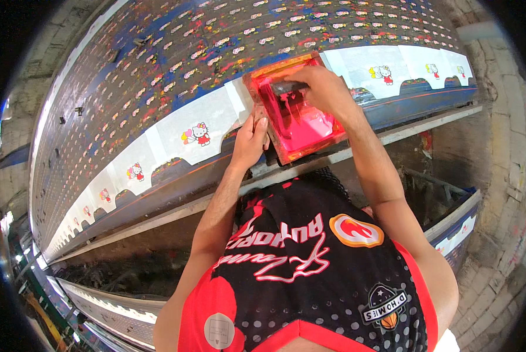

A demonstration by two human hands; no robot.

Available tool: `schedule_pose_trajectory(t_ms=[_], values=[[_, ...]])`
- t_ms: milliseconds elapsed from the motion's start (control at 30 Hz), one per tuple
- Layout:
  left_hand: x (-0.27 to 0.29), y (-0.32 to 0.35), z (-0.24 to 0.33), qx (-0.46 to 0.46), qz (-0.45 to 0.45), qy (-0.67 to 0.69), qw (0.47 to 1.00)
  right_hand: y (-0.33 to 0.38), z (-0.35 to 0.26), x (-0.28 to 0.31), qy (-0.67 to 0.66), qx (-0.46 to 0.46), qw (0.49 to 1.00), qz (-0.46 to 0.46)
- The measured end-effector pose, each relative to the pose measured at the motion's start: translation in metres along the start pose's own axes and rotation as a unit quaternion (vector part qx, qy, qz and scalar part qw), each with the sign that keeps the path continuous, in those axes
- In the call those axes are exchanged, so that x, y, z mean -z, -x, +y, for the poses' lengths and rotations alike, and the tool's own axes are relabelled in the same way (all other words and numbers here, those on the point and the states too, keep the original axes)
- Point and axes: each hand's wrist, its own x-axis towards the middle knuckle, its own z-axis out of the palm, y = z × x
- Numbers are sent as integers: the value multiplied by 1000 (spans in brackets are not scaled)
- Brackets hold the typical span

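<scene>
A wooden screen-printing frame (273,130), stained red, lies tilted on the long table over a row of white cut pieces. Bright pink ink (318,126) covers much of its mesh. My left hand (251,144) is closed on the frame's left side, thumb along the wood. Inside the frame, near its far end, my right hand (324,88) grips a dark squeegee (287,87); pink ink streaks run below it. The fingers' far side is hidden. Left of the frame lies a white piece (175,120) with a printed cartoon cat and balloons.
More printed white pieces (386,64) run along the table's near edge on both sides. The dark tabletop (175,56) bears rows of small coloured print marks. A ledge (415,124) runs along its front. Beyond a gap behind me stands another table (107,305).
</scene>
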Motion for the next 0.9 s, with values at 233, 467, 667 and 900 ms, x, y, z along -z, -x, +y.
schedule_pose_trajectory(t_ms=[233, 467, 667, 900], values=[[0, 4, 15, 66, -20, -1, 998, 105, -14, -28, 15, -9, 1000, 24], [-2, 5, 15, 69, -10, 2, 998, 119, -17, -24, 8, 12, 998, 56], [-49, -2, 40, 54, -10, -52, 997, 136, 31, 3, -26, 41, 996, 81], [-195, -68, 41, 26, -35, -13, 999, 164, 159, 83, 14, 44, 995, 94]])
